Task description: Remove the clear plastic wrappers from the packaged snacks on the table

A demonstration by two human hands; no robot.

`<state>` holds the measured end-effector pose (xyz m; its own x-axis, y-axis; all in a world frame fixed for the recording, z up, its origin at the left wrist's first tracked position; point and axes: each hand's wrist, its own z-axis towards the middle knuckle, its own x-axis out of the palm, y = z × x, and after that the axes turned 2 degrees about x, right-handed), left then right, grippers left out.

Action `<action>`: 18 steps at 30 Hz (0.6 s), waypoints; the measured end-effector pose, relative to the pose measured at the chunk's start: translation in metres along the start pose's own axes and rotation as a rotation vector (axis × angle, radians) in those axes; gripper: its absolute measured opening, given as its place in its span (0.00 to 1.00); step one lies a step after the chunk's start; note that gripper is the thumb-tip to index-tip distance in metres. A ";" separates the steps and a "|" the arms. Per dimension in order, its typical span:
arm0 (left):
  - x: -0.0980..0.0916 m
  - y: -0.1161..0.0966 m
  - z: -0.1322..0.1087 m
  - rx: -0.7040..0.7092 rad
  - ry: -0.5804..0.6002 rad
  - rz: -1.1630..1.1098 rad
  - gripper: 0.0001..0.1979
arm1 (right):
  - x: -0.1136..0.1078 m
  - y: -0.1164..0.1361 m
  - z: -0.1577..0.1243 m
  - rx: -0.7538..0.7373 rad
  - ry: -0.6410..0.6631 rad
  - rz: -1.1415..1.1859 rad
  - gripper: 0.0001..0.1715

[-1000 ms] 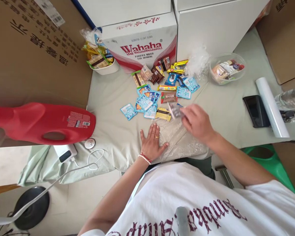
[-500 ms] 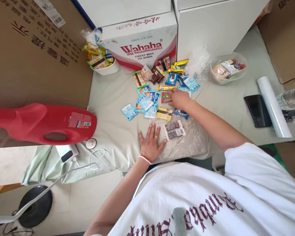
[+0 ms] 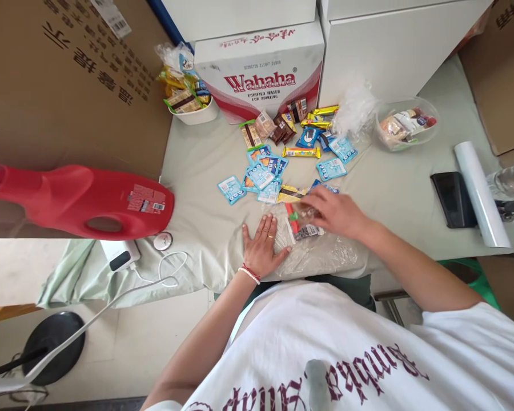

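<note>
My right hand (image 3: 336, 211) grips a brown snack packet (image 3: 303, 214) with a red and green end, held just over a dark-printed packet (image 3: 309, 230) that it partly covers. Beneath these lies a clear plastic bag (image 3: 334, 254) at the table's front edge. My left hand (image 3: 262, 248) rests flat on the cloth, fingers stretched, with its thumb at the bag's edge. Just beyond the hands are a yellow packet (image 3: 292, 193), a heap of light blue packets (image 3: 262, 176) and one single light blue packet (image 3: 231, 189).
Farther back lie brown packets (image 3: 284, 128), yellow bars (image 3: 322, 119) and crumpled clear plastic (image 3: 354, 111). A Wahaba-style printed carton (image 3: 261, 74) stands behind them. A white tub (image 3: 197, 115) of snacks, a clear bowl (image 3: 428, 128), a phone (image 3: 452, 200) and a red jug (image 3: 77, 200) flank the area.
My right hand has picked up the brown packet from among the snacks and brought it toward me, over the dark-printed packet. My left hand stays flat in place.
</note>
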<state>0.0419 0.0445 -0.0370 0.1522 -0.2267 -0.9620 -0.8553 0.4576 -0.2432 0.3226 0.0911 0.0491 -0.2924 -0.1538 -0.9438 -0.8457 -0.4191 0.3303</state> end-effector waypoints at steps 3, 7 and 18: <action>0.002 0.002 0.000 0.007 -0.026 -0.026 0.46 | 0.036 0.011 -0.010 -0.052 0.162 -0.078 0.36; 0.006 0.010 -0.003 0.028 -0.073 -0.076 0.44 | 0.058 0.013 -0.011 -0.047 0.153 -0.121 0.42; -0.011 0.034 -0.047 0.514 0.029 -0.245 0.32 | 0.067 -0.002 -0.115 -0.154 -0.087 0.151 0.30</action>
<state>-0.0123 0.0220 -0.0291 0.2956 -0.3989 -0.8680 -0.4451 0.7465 -0.4946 0.3562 -0.0217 -0.0142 -0.4531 -0.1501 -0.8787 -0.7136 -0.5297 0.4585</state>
